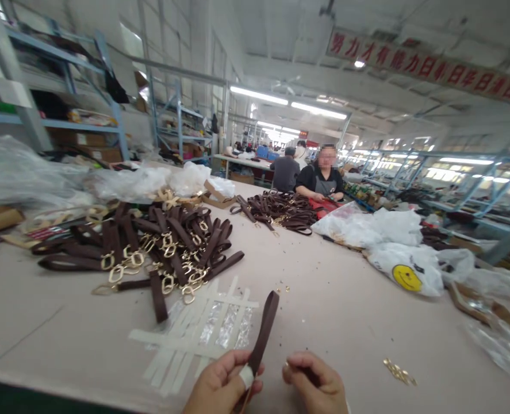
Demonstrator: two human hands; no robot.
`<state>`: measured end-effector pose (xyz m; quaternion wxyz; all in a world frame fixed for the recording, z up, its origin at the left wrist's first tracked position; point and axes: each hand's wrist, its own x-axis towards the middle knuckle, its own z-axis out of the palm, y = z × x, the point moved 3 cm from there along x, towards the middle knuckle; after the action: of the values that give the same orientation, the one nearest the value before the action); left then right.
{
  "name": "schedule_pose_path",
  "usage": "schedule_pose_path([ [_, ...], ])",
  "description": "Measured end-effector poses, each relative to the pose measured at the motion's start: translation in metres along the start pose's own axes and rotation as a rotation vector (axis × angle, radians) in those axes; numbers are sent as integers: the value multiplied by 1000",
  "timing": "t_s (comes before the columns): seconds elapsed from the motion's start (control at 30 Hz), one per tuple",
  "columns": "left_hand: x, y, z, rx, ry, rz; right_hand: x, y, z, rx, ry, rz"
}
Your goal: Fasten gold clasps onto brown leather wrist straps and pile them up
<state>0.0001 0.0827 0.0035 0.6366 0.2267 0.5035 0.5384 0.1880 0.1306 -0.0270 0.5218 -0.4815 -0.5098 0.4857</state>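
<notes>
Fingers of the left hand (222, 384) pinch the brown strap (263, 333); right hand (315, 385) curled closed

Head camera looks forward and down across the worktable (345, 310).

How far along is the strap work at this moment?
Done: a pile of brown straps with gold buckles lies on the table. In hand: the left hand holds one bare strap; the right hand pinches something small beside it. Left: loose gold hardware lies unused; I cannot tell how many bare straps remain.
</notes>
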Motion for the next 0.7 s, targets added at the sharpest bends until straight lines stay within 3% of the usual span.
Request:
schedule_pose_path([
  [0.2, -12, 14, 23, 59, -96, 48, -19, -25, 3, -27, 16, -18],
  [0.47, -15, 8, 21, 62, -165, 90, -21, -41, 20, -83, -54, -154],
  [0.7, -16, 5, 19, 88, -204, 157, -22, -41, 25, -61, -121, -135],
])
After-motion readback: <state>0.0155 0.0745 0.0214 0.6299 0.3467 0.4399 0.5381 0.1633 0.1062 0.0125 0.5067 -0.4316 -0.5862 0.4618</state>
